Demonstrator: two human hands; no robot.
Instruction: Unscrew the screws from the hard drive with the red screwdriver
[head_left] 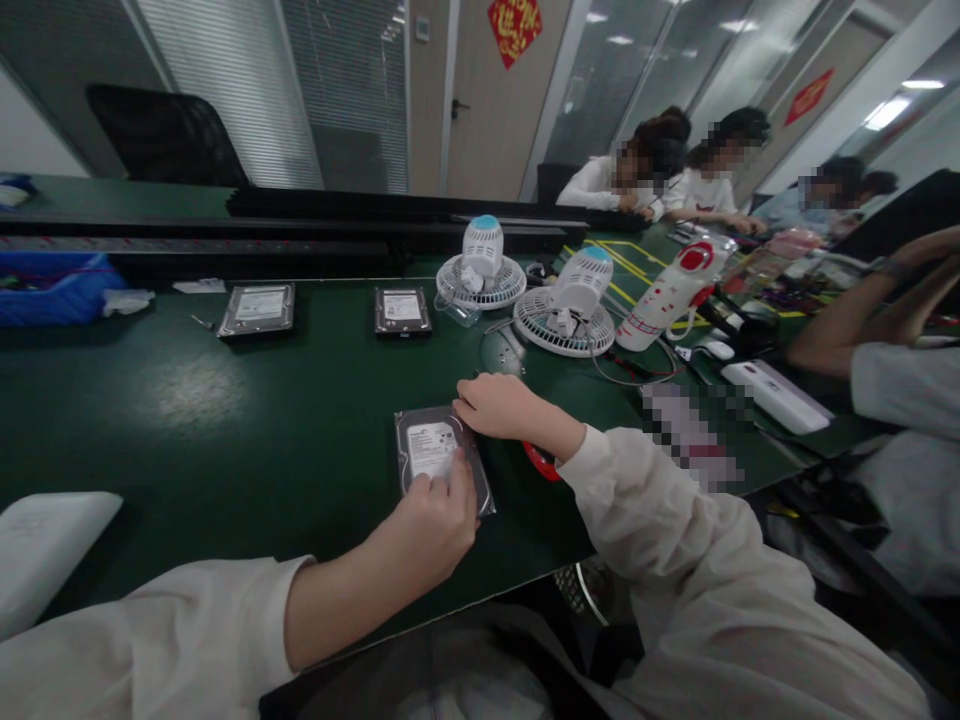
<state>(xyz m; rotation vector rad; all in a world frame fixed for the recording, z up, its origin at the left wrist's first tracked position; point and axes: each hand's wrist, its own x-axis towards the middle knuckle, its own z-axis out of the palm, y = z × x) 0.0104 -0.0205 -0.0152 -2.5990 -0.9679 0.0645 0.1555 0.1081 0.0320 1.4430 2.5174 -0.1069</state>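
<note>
A hard drive (431,445) with a white label lies on the green table in front of me. My left hand (442,510) grips its near right side, the index finger resting on the label and the other fingers curled at the edge. At the far right corner of the drive is my right hand (499,405), its fingers bent together and pointing down. Whatever is between those fingertips, if anything, is too small or hidden to make out. Tiny screw-like pieces (512,360) lie just beyond the right hand. A red round object (541,462) is partly covered by my right forearm.
Two more hard drives, one left (259,308) and one central (403,312), lie farther back. White fans (564,322), a red-and-white bottle (664,300) and cables stand right. A blue bin (56,290) is far left, a white object (52,550) near left. A co-worker's arm (847,320) rests right.
</note>
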